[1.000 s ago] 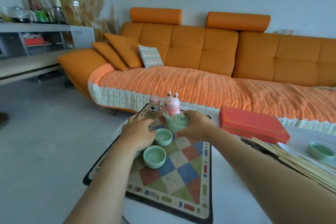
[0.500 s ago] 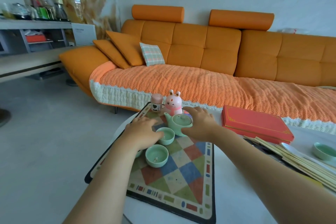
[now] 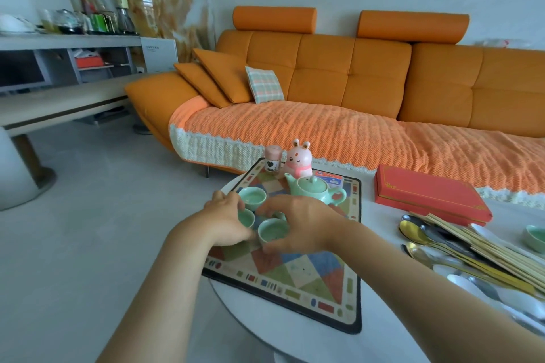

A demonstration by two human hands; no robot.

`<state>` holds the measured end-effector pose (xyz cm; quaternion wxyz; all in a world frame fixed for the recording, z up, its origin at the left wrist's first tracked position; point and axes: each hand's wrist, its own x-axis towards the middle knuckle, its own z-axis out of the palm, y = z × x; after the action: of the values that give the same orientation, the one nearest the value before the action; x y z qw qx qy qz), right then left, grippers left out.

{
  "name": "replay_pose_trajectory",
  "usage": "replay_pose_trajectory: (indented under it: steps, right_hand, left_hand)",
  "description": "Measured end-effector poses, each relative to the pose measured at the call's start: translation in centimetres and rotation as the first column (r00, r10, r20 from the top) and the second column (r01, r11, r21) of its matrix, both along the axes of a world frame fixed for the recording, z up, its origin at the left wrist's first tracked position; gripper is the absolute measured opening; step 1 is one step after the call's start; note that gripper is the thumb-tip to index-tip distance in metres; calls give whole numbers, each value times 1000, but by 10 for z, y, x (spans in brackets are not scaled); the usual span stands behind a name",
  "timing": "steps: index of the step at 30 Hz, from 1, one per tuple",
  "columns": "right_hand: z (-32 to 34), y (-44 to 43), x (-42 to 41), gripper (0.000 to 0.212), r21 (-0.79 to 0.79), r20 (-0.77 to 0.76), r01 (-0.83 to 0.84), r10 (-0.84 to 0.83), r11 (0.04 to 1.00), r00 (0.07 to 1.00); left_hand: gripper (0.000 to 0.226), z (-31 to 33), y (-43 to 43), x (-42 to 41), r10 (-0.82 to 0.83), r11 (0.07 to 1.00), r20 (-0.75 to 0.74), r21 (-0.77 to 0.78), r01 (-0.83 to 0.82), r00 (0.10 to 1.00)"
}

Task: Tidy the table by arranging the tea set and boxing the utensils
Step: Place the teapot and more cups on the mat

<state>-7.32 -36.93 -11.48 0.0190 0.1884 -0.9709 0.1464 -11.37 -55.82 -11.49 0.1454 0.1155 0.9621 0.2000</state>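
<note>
Head view. Three small celadon teacups are shown gathered on the patchwork mat [image 3: 295, 280], which lies on the white counter [image 3: 368, 342]. The nearest teacup [image 3: 272, 230] is bracketed by both hands: the left hand [image 3: 225, 222] is cupped against its left side, and the right hand [image 3: 298, 222] is arched over its right side with thumb and fingers spread around the rim. Whether either hand is actually clamped on a cup cannot be told, since the fingertips are hidden behind the cups. A second teacup [image 3: 246, 217] is seen pressed against the left hand, and a third teacup [image 3: 252, 196] stands just beyond the left fingertips. This two-sided hold is judged to serve to crowd the cups into a compact cluster before the teapot [image 3: 314, 188], which stands upright just behind the right hand, untouched. A fourth teacup [image 3: 534, 237] remains well apart at the right edge, and is judged still to need fetching. The spoons [image 3: 418, 237] and chopsticks [image 3: 472, 250] lie loose on the counter beside the closed red box [image 3: 427, 194], so boxing is judged not yet begun. A pink rabbit figurine [image 3: 298, 159] and a small jar [image 3: 272, 160] stand at the mat's far edge.
</note>
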Motion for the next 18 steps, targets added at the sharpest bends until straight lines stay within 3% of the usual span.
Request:
replay_pose_trajectory:
  steps: [3, 5, 10, 13, 15, 18]
  right_hand:
    - [-4, -3, 5, 47, 0, 16, -2, 2, 1000, 1000]
    - [-4, -3, 6, 54, -2, 75, 22, -22, 1000, 997]
    - [9, -2, 9, 69, 48, 209, -20, 9, 999, 978]
    - [16, 6, 2, 52, -147, 221, 63, -29, 987, 975]
    - [18, 13, -9, 38, -238, 133, 154, -125, 959, 983]
    - [17, 19, -24, 49, -35, 74, 194, -191, 980, 979]
  left_hand:
    - [67, -6, 0, 5, -4, 1000, -54, 10, 5, 999]
    - [65, -6, -2, 6, 9, 999, -91, 45, -5, 996]
    - [84, -2, -10, 9, -7, 1000, 0, -10, 7, 1000]
    - [88, 3, -14, 5, 0, 1000, 11, 6, 0, 1000]
    - [79, 9, -13, -3, 42, 992, -30, 119, -38, 999]
    - [60, 9, 0, -20, 116, 975, -226, 211, -68, 967]
